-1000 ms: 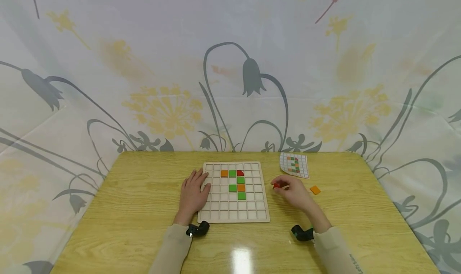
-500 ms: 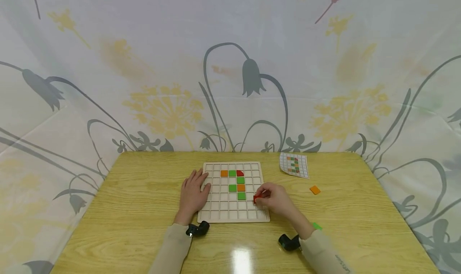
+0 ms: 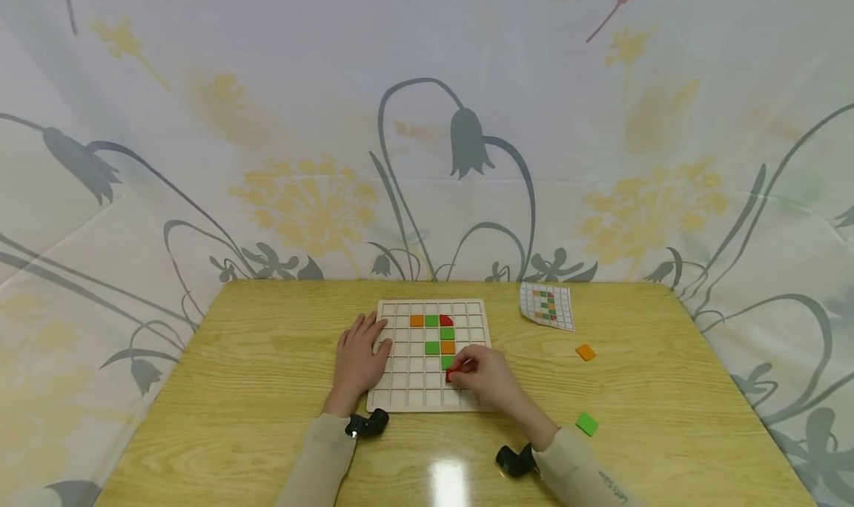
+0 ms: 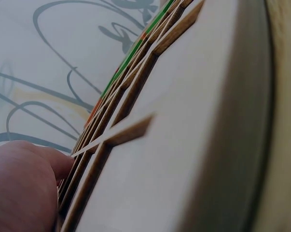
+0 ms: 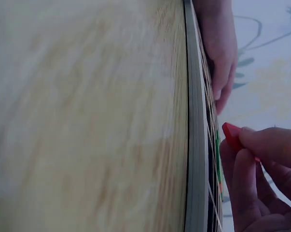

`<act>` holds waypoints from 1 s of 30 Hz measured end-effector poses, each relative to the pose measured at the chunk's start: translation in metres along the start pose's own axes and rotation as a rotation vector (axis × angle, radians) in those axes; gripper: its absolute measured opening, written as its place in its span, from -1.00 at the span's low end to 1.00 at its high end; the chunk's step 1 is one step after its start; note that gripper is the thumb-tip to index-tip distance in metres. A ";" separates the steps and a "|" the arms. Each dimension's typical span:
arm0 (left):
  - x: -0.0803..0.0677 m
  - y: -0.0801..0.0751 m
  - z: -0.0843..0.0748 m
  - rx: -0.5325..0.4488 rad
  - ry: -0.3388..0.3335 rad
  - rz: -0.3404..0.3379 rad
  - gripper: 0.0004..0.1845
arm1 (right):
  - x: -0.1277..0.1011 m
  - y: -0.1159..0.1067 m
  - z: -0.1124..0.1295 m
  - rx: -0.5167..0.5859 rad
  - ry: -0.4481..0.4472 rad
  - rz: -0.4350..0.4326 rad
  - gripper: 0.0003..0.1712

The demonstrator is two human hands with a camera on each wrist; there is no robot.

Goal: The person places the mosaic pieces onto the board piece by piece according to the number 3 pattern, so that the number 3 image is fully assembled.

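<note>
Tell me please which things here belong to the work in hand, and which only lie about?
In the work:
- red tile, pinched by the right hand
- grid board, with the left hand resting on its edge
- pattern card, probably the model

Lying about:
- orange tile
- green tile
</note>
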State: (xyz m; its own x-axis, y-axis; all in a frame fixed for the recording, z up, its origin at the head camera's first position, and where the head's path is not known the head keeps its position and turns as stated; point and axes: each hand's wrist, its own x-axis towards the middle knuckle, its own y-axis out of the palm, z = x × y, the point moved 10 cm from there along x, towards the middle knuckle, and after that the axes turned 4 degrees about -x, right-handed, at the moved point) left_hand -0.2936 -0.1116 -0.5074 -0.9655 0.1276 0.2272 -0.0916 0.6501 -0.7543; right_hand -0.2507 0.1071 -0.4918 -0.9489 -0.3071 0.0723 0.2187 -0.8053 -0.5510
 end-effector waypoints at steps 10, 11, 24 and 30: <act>0.000 0.000 -0.001 -0.010 0.001 0.003 -0.53 | 0.000 0.004 0.009 -0.130 -0.072 -0.021 -0.87; 0.000 0.000 -0.001 -0.010 0.001 0.001 -0.53 | 0.000 0.005 0.009 -0.146 -0.076 -0.018 -0.87; 0.001 -0.002 0.000 -0.009 -0.004 0.002 -0.53 | 0.005 0.010 0.005 -0.234 -0.097 0.023 -0.92; 0.000 -0.001 0.001 -0.006 -0.008 0.006 -0.53 | 0.005 0.011 0.008 -0.241 -0.112 0.031 -0.91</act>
State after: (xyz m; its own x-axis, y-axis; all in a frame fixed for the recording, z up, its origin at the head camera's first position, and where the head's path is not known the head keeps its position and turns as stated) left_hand -0.2940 -0.1126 -0.5073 -0.9679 0.1255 0.2176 -0.0841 0.6541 -0.7517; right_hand -0.2508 0.0928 -0.4908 -0.9087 -0.3944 0.1364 0.1737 -0.6546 -0.7357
